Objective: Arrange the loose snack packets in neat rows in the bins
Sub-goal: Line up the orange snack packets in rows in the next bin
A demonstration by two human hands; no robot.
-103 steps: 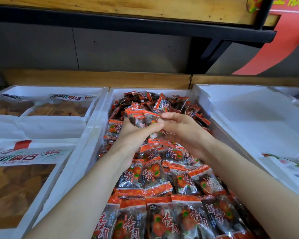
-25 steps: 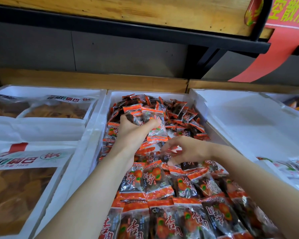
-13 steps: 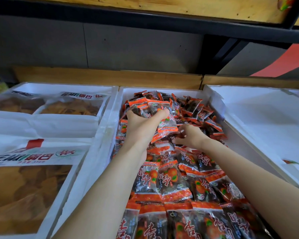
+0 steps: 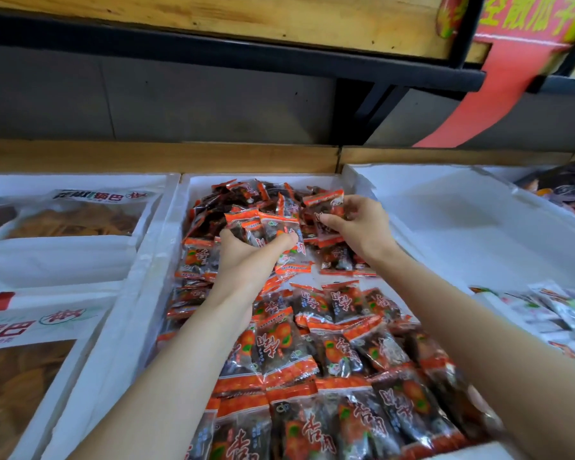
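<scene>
A white foam bin (image 4: 153, 260) in the middle holds many orange-and-clear snack packets. Those near me lie in overlapping rows (image 4: 312, 366); those at the back form a loose heap (image 4: 246, 197). My left hand (image 4: 246, 257) grips a stack of several packets (image 4: 266, 230) above the middle of the bin. To its right, my right hand (image 4: 362, 227) pinches a single packet (image 4: 326, 207) lifted over the heap. A small bare patch of the bin floor (image 4: 312, 280) shows between the two hands' wrists.
The left bin (image 4: 63, 257) holds large bags of brown crisps. To the right is a white bin (image 4: 462, 227) with small pale packets (image 4: 551, 307) near its front. A wooden ledge (image 4: 160, 157) and a dark shelf run behind. A red banner (image 4: 492, 88) hangs at upper right.
My right hand has risen from the packets in the middle of the bin and now holds one packet up beside the stack. My left hand keeps its stack.
</scene>
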